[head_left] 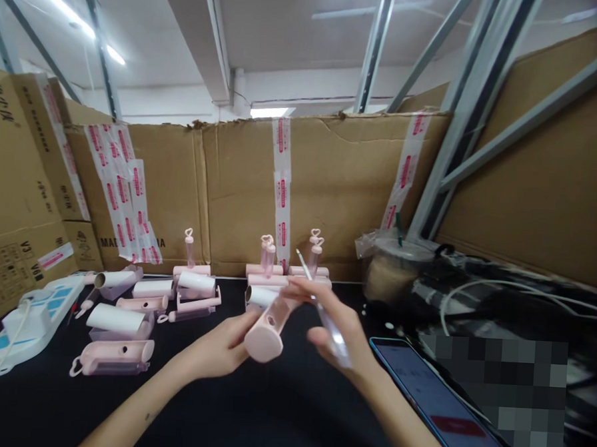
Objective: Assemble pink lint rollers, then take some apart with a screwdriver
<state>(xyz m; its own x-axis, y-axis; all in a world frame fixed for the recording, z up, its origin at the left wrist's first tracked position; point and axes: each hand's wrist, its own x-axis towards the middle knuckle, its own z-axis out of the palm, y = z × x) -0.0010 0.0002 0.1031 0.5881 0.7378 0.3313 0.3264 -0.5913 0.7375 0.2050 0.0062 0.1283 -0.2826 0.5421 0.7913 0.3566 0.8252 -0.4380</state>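
Observation:
A pale pink cylindrical casing [264,340], its round end facing me and a small hole in its side, is in my left hand [227,343], which is closed around its left side. My right hand [341,319] grips a slim pen-like tool [331,322] with a thin pointed shaft and a shiny handle; the shaft tilts up to the left. The fingertips of that hand reach the casing's far end, where contact is partly hidden. Behind the hands, pink tubes with heart-shaped loops [315,244] stand upright on horizontal pink casings [266,270] along the cardboard.
To the left lie more pink casings [117,357] and white paper rolls [115,317]. A power strip [27,343] with a plugged-in charger stands beyond them. On the right are a phone [434,397], a drink cup [393,275] and cables. Cardboard walls [235,187] enclose the black table.

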